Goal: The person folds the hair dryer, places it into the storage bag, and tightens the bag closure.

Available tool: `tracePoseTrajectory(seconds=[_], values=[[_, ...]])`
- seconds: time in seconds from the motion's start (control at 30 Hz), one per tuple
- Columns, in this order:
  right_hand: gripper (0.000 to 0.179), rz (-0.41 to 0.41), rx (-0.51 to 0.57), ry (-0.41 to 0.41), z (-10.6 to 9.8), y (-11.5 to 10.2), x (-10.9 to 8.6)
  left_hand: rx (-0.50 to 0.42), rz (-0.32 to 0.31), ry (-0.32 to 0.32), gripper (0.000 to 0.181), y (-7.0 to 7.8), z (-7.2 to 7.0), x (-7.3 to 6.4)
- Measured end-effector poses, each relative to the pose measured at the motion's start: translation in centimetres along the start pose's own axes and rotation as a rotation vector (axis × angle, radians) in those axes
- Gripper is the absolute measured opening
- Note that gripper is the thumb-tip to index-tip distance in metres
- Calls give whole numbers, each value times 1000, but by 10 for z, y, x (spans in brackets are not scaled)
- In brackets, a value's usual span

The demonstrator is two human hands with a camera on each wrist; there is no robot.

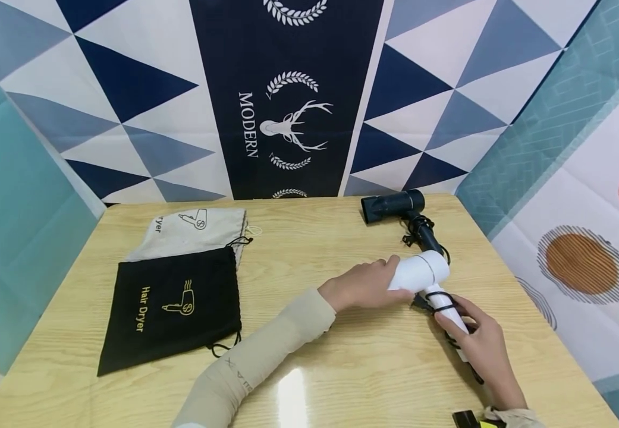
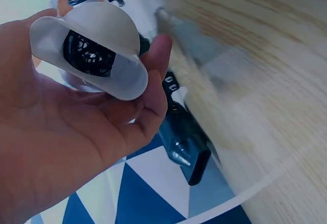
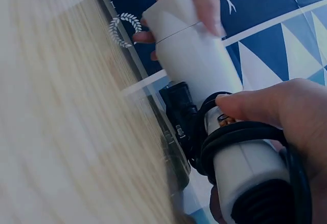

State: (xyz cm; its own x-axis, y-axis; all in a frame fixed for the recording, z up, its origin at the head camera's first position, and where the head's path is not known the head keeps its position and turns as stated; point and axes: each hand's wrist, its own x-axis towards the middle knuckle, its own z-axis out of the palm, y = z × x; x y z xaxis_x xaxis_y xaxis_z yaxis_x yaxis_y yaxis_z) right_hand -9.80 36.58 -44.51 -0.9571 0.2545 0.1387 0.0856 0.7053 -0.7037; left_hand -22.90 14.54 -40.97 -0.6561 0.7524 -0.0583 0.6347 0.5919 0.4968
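A white hair dryer (image 1: 416, 272) is held in both hands over the right part of the table. My left hand (image 1: 365, 285) grips its nozzle end, fingers curled round it in the left wrist view, where the flat nozzle opening (image 2: 89, 55) shows dark mesh inside. My right hand (image 1: 480, 339) holds the handle, and in the right wrist view the thumb lies along the black cord (image 3: 245, 132) wound round it. The plug (image 3: 176, 98) hangs beside the barrel. Just behind lies a black hair dryer (image 1: 395, 205) with its cord wrapped round the handle.
On the left of the wooden table (image 1: 309, 238) lies a black drawstring bag (image 1: 175, 309) printed "Hair Dryer", partly over a light grey one (image 1: 191, 232). A small black and yellow item (image 1: 467, 418) sits at the front edge by the right wrist. Patterned cloth walls stand behind and beside.
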Motion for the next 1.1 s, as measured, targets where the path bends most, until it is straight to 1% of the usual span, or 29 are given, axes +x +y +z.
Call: tracePoseTrajectory(seconds=[0.13, 0.2, 0.27, 0.3, 0.37, 0.43, 0.5, 0.57, 0.63, 0.73, 0.83, 0.93, 1.1], values=[[56, -29, 55, 19, 1, -3, -1, -102, -24, -17, 78, 1, -12, -9], [55, -35, 68, 21, 3, -4, -2, -160, -31, -26, 77, -2, -15, -14], [54, -40, 71, 17, 4, -5, -4, -220, -33, -21, 76, -5, -16, -19], [53, -42, 69, 12, 5, -6, -4, -246, -41, -14, 75, -6, -16, -22], [54, -55, 74, -2, 6, -9, -5, -280, -56, 23, 73, -10, -16, -27], [54, -83, 79, -24, 8, -13, -6, -329, -90, 62, 71, -12, -16, -34], [54, -113, 81, -43, 9, -17, -6, -380, -130, 85, 68, -14, -17, -39], [53, -142, 87, -60, 11, -21, -7, -437, -154, 90, 64, -17, -18, -45], [52, -168, 95, -70, 12, -27, -7, -496, -172, 76, 61, -19, -19, -50], [51, -206, 111, -78, 13, -35, -7, -560, -187, 56, 60, -23, -20, -56], [50, -239, 113, -82, 14, -42, -7, -631, -193, 62, 61, -25, -17, -61], [49, -261, 94, -99, 15, -46, -5, -699, -185, 88, 63, -28, -12, -65], [47, -287, 86, -126, 19, -54, 3, -758, -179, 150, 65, -34, -9, -72]])
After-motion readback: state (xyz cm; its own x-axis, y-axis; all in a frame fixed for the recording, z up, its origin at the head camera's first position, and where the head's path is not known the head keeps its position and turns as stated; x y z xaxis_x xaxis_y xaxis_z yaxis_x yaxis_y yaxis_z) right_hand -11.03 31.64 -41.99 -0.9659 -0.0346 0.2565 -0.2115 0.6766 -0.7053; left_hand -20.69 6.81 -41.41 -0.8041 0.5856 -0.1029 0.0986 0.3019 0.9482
